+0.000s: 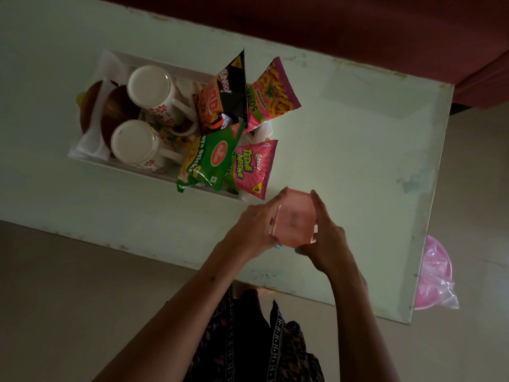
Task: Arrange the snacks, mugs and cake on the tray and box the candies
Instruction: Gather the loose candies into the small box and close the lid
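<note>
- The pink candy box (295, 220) sits near the table's (358, 150) near edge, just beside the tray's (154, 172) near right corner.
- We hold it from both sides: left hand (253, 230) and right hand (326, 244) each form a grip clamped on its walls, fingers pointing away from us.
- Snack packets (234, 133) and mugs (148, 117) fill the tray.

Mugs (146, 117) left of snack packets (234, 128) in the tray (132, 168)
</note>
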Motion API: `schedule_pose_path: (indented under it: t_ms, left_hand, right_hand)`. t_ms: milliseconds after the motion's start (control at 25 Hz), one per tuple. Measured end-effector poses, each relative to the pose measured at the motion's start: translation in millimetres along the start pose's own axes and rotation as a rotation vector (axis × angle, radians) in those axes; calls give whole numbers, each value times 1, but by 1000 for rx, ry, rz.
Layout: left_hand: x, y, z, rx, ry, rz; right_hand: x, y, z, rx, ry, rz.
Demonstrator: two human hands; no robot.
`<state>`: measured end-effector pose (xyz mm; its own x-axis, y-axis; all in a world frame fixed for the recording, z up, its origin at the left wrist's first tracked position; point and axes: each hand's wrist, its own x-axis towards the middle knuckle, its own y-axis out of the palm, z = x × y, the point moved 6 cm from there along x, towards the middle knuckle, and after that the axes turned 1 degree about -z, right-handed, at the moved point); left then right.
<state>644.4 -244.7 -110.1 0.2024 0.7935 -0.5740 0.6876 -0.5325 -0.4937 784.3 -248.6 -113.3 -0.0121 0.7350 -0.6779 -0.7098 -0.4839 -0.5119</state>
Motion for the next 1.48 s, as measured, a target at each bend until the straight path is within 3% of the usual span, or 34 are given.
schedule_pose_path:
  t_ms: [240,520,680,800,920,1160,1280,1480]
  left_hand:
    - [1,2,0,19,-12,-77]
    - [1,3,-3,38,-10,-98]
    - [1,3,-6,46,-19,-92]
    - [1,7,-7,47,-64,-107]
    - [-4,11,-6,58,-94,-133]
    - [-31,0,3,-278,-150,-301]
    - [-49,-8,18,-280,-173,-388]
    - [-71,-13,42,-261,-239,-365]
  right_hand:
    - [-2,1,0,-70,-48,-94]
    - [-1,1,2,-12,39,-152]
    - [2,0,-2,11,50,-117]
    - [1,2,-14,186,79,-68]
    - [0,3,-36,377,219,-164]
    - [22,-19,-41,606,247,-360]
    - [55,-42,-15,539,177,-467]
    - [95,-46,22,383,111,-394]
